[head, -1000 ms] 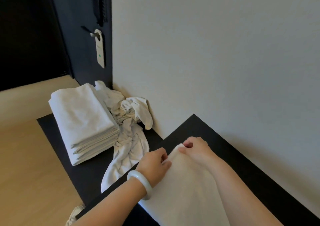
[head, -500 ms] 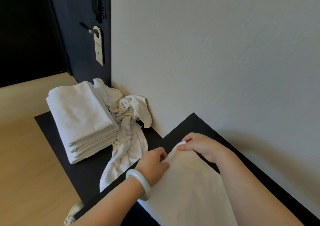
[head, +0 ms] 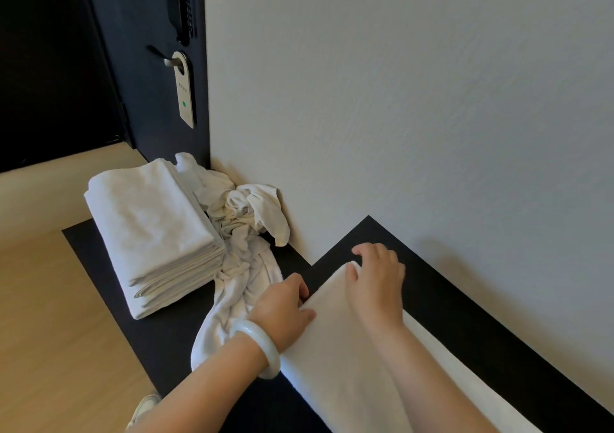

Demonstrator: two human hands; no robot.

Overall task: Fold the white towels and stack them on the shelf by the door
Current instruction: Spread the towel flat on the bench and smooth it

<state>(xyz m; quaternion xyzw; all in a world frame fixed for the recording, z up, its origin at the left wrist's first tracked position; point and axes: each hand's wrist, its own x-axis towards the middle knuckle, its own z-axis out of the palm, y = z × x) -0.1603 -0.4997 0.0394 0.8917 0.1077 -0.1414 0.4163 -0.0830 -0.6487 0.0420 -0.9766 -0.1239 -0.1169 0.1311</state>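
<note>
**On the counter [head: 465, 316], one towel [head: 349, 349] pinned flat**

On the near black counter the towel lies as a long folded strip, running from near right to far left. The left hand [head: 282, 303], a pale bangle [head: 262, 346] on its wrist, grips the towel's left edge with curled fingers. The right hand [head: 375, 280] lies open and flat on its far end. Farther left, on the lower shelf [head: 93, 253], sits a folded stack [head: 149, 220], with loose towels [head: 246, 266] heaped between it and the wall [head: 398, 100]. Beyond stands the dark door [head: 143, 34] with a hanger [head: 184, 94].
</note>
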